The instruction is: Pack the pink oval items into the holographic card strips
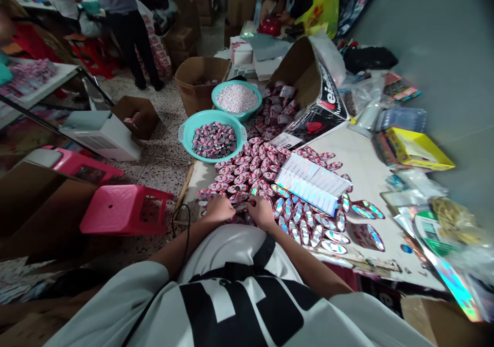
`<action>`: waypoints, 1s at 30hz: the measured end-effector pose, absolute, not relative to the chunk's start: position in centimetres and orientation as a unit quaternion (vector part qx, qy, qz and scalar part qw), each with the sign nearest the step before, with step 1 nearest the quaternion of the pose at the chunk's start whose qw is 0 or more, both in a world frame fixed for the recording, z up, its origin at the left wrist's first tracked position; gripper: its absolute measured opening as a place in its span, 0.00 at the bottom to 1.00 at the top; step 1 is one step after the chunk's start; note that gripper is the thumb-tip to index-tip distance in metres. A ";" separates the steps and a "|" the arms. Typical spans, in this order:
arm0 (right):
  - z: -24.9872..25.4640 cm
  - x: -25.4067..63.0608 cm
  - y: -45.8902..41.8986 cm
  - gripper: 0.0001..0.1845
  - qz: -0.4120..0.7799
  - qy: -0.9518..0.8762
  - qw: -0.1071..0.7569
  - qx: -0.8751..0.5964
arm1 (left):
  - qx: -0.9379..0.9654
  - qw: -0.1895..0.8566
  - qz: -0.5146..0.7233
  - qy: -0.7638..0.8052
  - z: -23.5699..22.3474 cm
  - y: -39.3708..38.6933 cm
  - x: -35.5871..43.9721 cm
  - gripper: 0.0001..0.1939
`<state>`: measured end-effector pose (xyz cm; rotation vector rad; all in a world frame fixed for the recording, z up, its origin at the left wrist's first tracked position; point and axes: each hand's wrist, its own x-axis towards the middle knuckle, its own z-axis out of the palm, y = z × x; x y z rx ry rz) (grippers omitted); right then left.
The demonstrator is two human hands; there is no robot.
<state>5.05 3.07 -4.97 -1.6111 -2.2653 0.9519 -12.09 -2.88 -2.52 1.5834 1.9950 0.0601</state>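
Low at the table's near edge, my left hand (219, 209) is closed, its fingers curled against small printed packets. My right hand (261, 213) faces it a short gap away, thumb and fingers pinched together. Whatever either hand holds is too small or hidden to make out. Between and beyond them stand many pink-and-red open-topped packets (242, 176) with oval mouths, packed closely; some have pink round pieces in them. Shiny silver-lined packets (304, 231) stand to the right of my right hand. A block of white and iridescent strips (314, 182) lies across the packets.
A turquoise basin (186, 143) of pink-and-silver round pieces sits behind the packets, with another basin (258, 108) of white pieces beyond. A tipped carton (328, 97) spills packets. Right lies a yellow tray (420, 151); left, a pink stool (111, 208). Other people are further back.
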 end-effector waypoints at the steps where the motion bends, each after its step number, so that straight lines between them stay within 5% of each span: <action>1: -4.8 5.0 3.1 0.08 0.308 -0.777 0.088 -0.542 | 0.596 0.293 0.023 0.748 -2.5 -2.9 -12.1 0.12; 10: -3.3 3.9 3.4 0.14 0.235 -0.825 -0.070 -0.508 | 0.598 0.284 0.000 0.749 -1.9 -3.0 -11.9 0.14; 30: -2.8 4.2 4.2 0.15 0.237 -0.841 -0.094 -0.478 | 0.612 0.264 -0.010 0.746 -2.7 -3.2 -12.2 0.23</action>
